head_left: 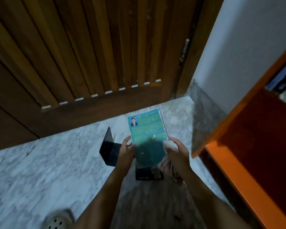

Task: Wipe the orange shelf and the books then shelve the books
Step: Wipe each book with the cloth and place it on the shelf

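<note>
Your left hand (126, 152) and right hand (176, 152) pinched the teal paperback book (147, 128); the pale crumpled cloth (163, 165), seemingly bunched under your right fingers, risked a slip.

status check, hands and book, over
Left hand grips teal book. Right hand grips book plus cloth. Orange shelf to the right; black bookend on floor, left.

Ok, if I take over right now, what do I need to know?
Left hand grips the left edge of the teal book.
Right hand grips its right edge, a cloth bunched under it.
Orange shelf stands to the right, with some books on an upper level.
A black bookend and a dark item sit on the floor.
Done: whether the shelf is wiped, I cannot tell.
Left: wipe this book if needed, then shelve it.
</note>
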Action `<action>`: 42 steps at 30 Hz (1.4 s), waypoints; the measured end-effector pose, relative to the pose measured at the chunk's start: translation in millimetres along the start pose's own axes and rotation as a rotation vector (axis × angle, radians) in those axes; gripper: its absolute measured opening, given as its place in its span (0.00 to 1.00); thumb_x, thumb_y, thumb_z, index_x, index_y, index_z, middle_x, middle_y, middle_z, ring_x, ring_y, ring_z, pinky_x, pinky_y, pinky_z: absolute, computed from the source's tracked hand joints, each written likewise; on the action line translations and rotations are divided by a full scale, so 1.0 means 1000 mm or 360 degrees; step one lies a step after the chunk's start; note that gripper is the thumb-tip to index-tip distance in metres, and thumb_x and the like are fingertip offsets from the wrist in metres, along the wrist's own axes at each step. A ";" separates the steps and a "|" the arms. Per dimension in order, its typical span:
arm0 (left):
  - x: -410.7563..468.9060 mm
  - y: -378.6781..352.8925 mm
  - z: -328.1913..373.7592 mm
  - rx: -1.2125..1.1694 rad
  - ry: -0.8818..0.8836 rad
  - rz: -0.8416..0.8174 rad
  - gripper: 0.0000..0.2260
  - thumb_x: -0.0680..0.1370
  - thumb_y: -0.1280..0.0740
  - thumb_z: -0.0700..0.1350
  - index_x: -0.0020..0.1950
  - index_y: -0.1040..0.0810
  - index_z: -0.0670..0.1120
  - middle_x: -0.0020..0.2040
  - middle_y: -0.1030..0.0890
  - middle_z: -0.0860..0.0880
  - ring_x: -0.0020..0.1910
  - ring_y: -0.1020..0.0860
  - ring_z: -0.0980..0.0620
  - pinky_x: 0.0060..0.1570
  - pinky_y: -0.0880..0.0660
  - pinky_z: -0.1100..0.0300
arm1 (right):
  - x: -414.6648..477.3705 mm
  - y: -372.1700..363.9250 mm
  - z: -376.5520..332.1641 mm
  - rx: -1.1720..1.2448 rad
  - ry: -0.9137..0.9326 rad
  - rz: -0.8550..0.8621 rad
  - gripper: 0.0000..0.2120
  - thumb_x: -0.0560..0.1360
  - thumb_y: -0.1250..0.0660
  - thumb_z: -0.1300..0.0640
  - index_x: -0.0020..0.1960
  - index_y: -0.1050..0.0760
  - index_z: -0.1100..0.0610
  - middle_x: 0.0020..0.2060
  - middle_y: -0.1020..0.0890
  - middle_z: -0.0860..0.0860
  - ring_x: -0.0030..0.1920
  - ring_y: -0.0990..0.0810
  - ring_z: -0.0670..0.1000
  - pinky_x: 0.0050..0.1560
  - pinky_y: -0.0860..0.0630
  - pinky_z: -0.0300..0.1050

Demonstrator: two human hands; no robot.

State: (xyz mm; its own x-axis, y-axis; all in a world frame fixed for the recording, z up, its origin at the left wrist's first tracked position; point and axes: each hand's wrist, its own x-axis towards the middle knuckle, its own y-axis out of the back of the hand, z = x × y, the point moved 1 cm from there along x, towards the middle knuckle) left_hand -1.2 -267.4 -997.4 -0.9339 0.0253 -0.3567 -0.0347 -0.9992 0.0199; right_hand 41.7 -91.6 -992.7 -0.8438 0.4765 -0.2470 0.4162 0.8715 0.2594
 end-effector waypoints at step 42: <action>-0.202 -0.032 0.220 -0.0478 -0.1179 -0.0234 0.15 0.79 0.39 0.39 0.60 0.26 0.57 0.62 0.22 0.51 0.55 0.20 0.54 0.44 0.20 0.62 | -0.141 0.084 -0.282 -0.0100 0.1650 0.0449 0.10 0.74 0.32 0.57 0.54 0.21 0.48 0.48 0.24 0.45 0.47 0.25 0.42 0.44 0.27 0.29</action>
State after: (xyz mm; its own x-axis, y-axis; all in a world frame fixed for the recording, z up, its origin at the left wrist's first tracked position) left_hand 110.0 -233.6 -720.2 -0.9238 0.0661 0.3771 -0.1770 -0.9471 -0.2678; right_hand 100.4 -118.6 -672.9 -0.6083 0.3032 0.7335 0.6477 0.7238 0.2379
